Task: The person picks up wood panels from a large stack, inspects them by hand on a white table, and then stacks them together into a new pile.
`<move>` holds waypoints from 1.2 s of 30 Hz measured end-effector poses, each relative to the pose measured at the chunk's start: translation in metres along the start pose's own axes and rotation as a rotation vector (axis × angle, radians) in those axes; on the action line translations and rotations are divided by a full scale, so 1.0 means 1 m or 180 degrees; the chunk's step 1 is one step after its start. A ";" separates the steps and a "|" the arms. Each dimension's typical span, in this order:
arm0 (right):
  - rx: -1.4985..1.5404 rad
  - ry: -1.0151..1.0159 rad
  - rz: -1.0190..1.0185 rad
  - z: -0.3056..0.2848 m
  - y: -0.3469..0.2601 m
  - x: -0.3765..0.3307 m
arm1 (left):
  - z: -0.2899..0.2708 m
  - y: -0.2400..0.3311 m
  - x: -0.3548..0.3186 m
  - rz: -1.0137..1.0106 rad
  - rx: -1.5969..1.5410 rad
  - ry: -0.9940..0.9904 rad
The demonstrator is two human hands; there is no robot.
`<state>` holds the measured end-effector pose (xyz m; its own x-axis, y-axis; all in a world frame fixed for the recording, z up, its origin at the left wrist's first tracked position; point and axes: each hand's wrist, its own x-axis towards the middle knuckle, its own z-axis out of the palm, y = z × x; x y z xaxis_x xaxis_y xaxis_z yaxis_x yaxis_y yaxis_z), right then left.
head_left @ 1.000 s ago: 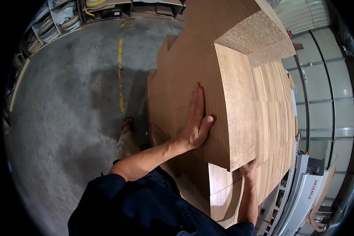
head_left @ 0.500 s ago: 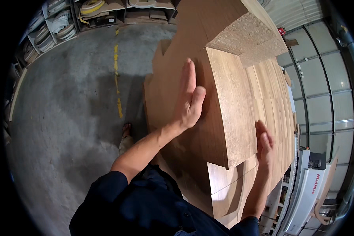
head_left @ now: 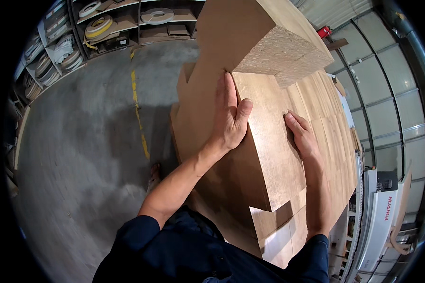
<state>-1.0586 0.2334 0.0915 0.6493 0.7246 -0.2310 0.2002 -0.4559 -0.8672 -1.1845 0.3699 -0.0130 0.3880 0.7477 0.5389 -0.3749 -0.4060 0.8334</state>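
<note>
A stack of wood-grain boards (head_left: 270,151) stands in front of me, its flat top lit and its tall left side in shadow. My left hand (head_left: 230,115) lies along that left side near the top edge, fingers stretched out and thumb apart. On the opposite edge of the same stack rests my right hand (head_left: 301,134), with the thumb and a fingertip at the edge and the other fingers partly hidden. Neither hand lifts a board. Beyond my left fingertips rises a higher stack (head_left: 285,52) whose layered board edges face me.
More boards (head_left: 328,127) lie in rows to the right, and a lower pile (head_left: 276,236) is near my body. Shelves with coiled edging rolls (head_left: 99,28) stand at the far left. A yellow line (head_left: 137,104) crosses the concrete floor. At the right is a white machine (head_left: 380,212).
My right hand has moved forward and inward onto the stack's right edge. My left hand has come closer to the top left edge. The view has shifted slightly.
</note>
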 end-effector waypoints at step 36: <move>0.1443 -0.0219 -0.0056 -0.027 0.066 -0.032 | 0.001 0.024 -0.063 -0.0419 0.0030 0.0318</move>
<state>-1.0462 0.1664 0.0540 0.5954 0.7698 -0.2299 -0.1405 -0.1820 -0.9732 -1.2173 0.3128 -0.0267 0.3474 0.8431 0.4105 -0.3184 -0.3057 0.8973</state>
